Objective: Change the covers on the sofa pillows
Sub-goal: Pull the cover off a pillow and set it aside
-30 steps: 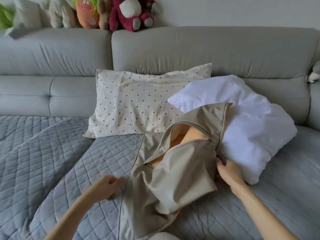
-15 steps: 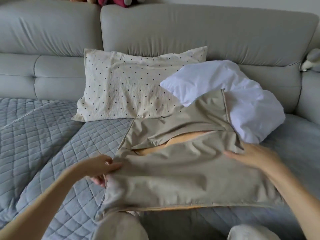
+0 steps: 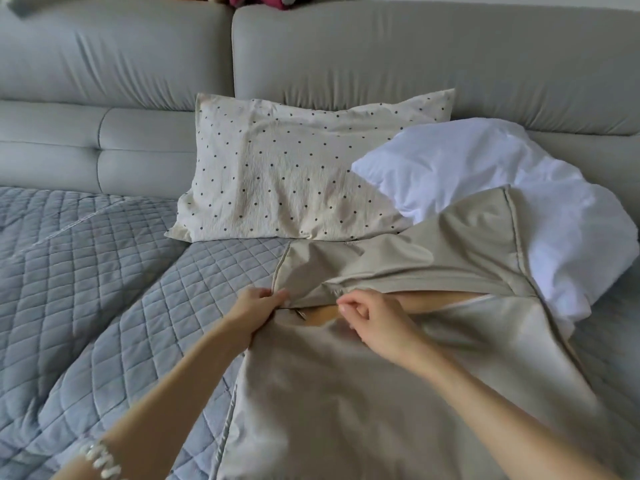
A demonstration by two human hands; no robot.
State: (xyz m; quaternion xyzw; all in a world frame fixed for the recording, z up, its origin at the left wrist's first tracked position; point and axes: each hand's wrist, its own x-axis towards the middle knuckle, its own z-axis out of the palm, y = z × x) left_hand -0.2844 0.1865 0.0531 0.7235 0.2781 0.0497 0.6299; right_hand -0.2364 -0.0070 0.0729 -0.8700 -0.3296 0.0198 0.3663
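While the left hand (image 3: pixel 258 306) pinches the smooth beige cover (image 3: pixel 363 393), the right hand's (image 3: pixel 375 323) curled grip looks empty.

Grey sofa (image 3: pixel 415 57) w/ quilted blue-grey throw (image 3: pixel 86 271), soft daylight.

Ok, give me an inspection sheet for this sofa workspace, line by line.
Surface: grey quilted throw over the sofa seat.
Job's things: beige cover lying flat, its zip slit open, orange inside showing; bare white pillow beside it; dotted pillow against the backrest.
Clutter: plush toys on the backrest top, mostly cut off.
Hands: left hand pinches the cover at the slit's left end; right hand is curled at the slit's edge, its grip unclear.
Cables: nothing seen.
Surroundings: grey sofa backrest.
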